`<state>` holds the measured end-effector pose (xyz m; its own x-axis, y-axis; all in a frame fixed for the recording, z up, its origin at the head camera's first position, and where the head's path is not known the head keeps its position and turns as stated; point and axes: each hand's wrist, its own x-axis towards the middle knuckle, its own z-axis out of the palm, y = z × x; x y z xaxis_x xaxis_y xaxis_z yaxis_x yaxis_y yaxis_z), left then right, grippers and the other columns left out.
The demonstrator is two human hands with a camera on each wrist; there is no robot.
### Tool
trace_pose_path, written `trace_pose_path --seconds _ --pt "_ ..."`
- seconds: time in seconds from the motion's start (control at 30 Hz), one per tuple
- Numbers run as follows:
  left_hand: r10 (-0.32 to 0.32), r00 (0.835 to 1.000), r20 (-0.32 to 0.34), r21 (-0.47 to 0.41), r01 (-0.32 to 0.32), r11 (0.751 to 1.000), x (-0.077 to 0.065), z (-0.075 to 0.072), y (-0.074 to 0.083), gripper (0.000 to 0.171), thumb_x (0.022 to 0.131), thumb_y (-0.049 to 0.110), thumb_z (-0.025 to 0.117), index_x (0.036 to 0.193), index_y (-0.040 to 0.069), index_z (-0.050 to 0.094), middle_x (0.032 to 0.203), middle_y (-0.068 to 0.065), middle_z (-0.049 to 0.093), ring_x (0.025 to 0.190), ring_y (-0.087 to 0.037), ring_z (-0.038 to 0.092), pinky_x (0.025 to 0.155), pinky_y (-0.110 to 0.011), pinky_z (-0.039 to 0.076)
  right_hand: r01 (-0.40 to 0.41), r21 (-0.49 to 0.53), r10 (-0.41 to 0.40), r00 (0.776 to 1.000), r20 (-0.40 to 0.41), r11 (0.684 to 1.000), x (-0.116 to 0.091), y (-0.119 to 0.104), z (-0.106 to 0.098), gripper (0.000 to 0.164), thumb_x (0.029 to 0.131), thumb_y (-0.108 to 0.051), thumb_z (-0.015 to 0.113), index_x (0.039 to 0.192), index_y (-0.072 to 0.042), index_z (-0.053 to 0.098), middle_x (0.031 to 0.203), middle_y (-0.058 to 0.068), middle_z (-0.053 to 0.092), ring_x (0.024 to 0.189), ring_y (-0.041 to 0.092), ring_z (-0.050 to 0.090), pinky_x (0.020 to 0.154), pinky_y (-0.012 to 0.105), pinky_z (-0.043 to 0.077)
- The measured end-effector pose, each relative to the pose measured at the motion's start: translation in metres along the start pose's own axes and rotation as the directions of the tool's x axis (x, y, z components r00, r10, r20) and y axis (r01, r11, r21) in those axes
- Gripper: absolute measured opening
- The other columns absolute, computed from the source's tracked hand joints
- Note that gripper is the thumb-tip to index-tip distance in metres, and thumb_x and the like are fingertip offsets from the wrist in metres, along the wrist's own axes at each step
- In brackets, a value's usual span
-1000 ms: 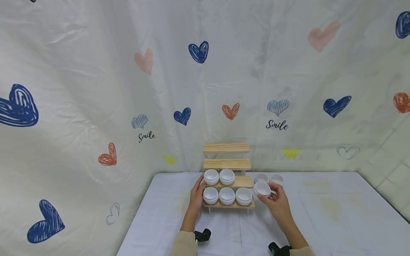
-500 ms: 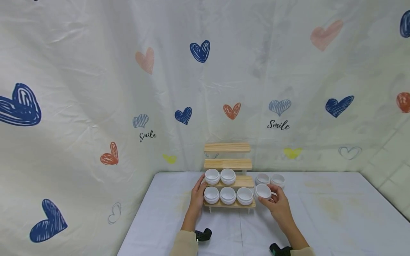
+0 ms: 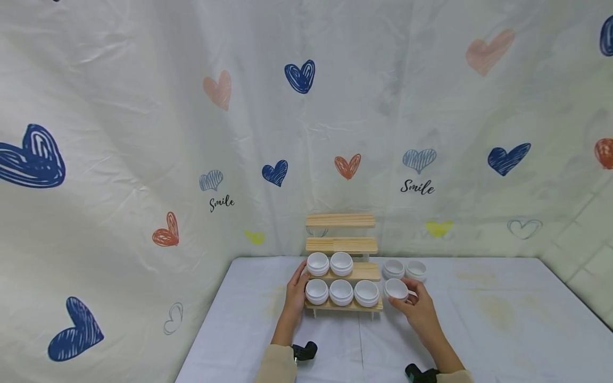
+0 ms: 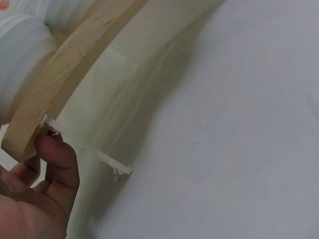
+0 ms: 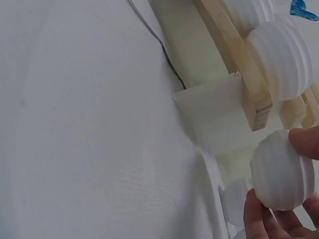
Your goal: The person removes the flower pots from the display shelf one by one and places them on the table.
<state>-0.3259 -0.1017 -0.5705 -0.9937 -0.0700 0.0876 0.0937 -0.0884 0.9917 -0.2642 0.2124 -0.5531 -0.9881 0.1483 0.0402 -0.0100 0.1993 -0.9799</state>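
A tiered wooden stand (image 3: 355, 273) stands on the table, with small white ribbed bowls on its two lower steps. Three bowls line the bottom step, among them the right-hand bowl (image 3: 366, 293); two sit on the step above. My left hand (image 3: 293, 298) grips the stand's left end, its thumb (image 4: 59, 152) bent against the underside of a board (image 4: 75, 55). Just off the right end of the stand, my right hand (image 3: 417, 308) holds another white bowl (image 3: 396, 290) upright between thumb and fingers. In the right wrist view this bowl (image 5: 280, 170) is below the board's end.
Behind the right hand, two more white bowls, a left one (image 3: 393, 268) and a right one (image 3: 416, 269), stand on the white-covered table (image 3: 498, 319). The stand's upper two steps, including the top board (image 3: 340, 221), carry nothing. A heart-printed curtain (image 3: 364, 106) hangs behind.
The bowl in my right hand has shifted slightly down and to the right, a little farther from the stand. My left hand keeps its grip on the stand.
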Motion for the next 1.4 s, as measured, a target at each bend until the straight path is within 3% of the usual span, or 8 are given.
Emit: trace_pose_path --seconds 0.37,0.7,1.1,1.4 --pt "0.006 1.000 0.007 -0.006 -0.006 1.000 0.002 -0.001 -0.004 0.050 0.109 0.022 0.045 0.158 0.015 0.041 0.164 -0.008 0.039 0.157 -0.034 0.024 0.127 -0.057 0.017 -0.043 -0.067 0.043 0.999 0.001 0.997 0.002 0.005 -0.005 0.075 0.089 -0.012 0.079 0.149 0.000 0.036 0.144 0.019 0.046 0.106 0.003 0.056 0.082 0.010 0.049" --pt "0.012 1.000 -0.011 0.004 -0.012 1.000 0.001 -0.003 -0.001 0.049 0.106 0.024 0.050 0.155 0.018 0.046 0.161 -0.007 0.045 0.155 -0.032 0.030 0.127 -0.056 0.021 -0.063 -0.158 0.068 0.997 0.027 0.985 0.011 0.003 -0.006 0.073 0.089 -0.020 0.079 0.146 -0.001 0.038 0.144 0.021 0.045 0.126 0.032 0.052 0.079 0.014 0.048" --pt "0.009 1.000 -0.005 -0.003 -0.009 1.000 0.001 -0.002 0.000 0.050 0.107 0.026 0.049 0.156 0.016 0.044 0.162 -0.007 0.043 0.155 -0.033 0.028 0.127 -0.057 0.020 -0.077 -0.252 0.086 0.996 0.022 0.965 0.026 0.001 -0.010 0.068 0.087 -0.019 0.080 0.141 0.000 0.042 0.142 0.026 0.046 0.119 0.036 0.052 0.081 0.026 0.045" --pt "0.005 1.000 0.021 0.003 -0.005 1.000 -0.001 -0.002 0.000 0.049 0.107 0.030 0.049 0.156 0.022 0.045 0.163 -0.005 0.042 0.156 -0.032 0.026 0.127 -0.056 0.019 -0.084 -0.280 0.096 0.995 0.031 0.956 0.032 0.003 -0.013 0.071 0.087 -0.018 0.080 0.142 0.003 0.040 0.142 0.029 0.046 0.123 0.040 0.051 0.083 0.029 0.046"
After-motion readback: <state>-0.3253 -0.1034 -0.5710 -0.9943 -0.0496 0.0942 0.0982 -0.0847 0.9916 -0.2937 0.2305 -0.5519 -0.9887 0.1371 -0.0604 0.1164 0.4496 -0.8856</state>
